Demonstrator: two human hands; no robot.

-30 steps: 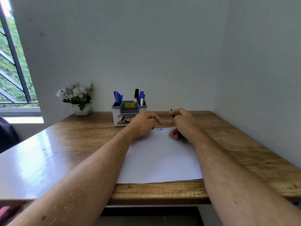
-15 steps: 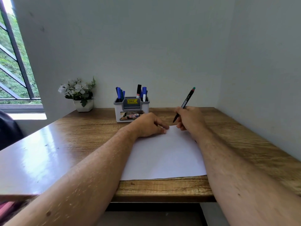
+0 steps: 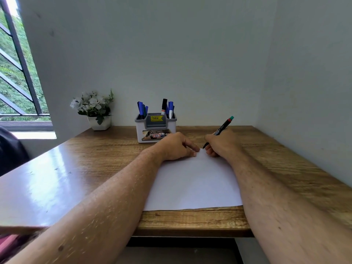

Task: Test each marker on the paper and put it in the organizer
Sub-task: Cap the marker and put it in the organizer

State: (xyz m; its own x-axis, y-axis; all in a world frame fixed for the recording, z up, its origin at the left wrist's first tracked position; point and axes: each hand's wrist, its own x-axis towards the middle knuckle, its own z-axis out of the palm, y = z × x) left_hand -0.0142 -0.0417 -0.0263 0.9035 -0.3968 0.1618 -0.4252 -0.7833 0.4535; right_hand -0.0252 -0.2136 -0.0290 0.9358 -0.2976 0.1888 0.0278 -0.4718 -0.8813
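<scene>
Mid-task, testing stage on one marker. Right hand (image 3: 222, 144) grips marker (image 3: 221, 130) in a writing hold, fingers curled round the barrel, tip down at the far edge of paper (image 3: 192, 180), teal end cap tilted up and away to the right. Tip right at the sheet, contact likely but too small to confirm; no fresh ink readable there. Left hand (image 3: 176, 146) rests on the paper's far left corner, fingers loosely bent and pressing down, holding nothing, pinning the sheet. Paper lies flat on bench (image 3: 285, 178), near edge close to the bench's front lip, most of the sheet looks blank from here; any test marks near the top are hidden behind the hands. Organizer (image 3: 155, 128) stands just beyond the left hand, against the back wall, already holding several markers: blue ones in the left slot, a black one plus blue ones in the right slot. Judging by that, most of the batch sorted. No loose markers visible anywhere on the bench, so the one in hand looks like the last, though the hands could hide something. Left to do: scribble, check ink, then drop it upright in the organizer. Flower pot (image 3: 99, 122) off to the left, not in the way.
</scene>
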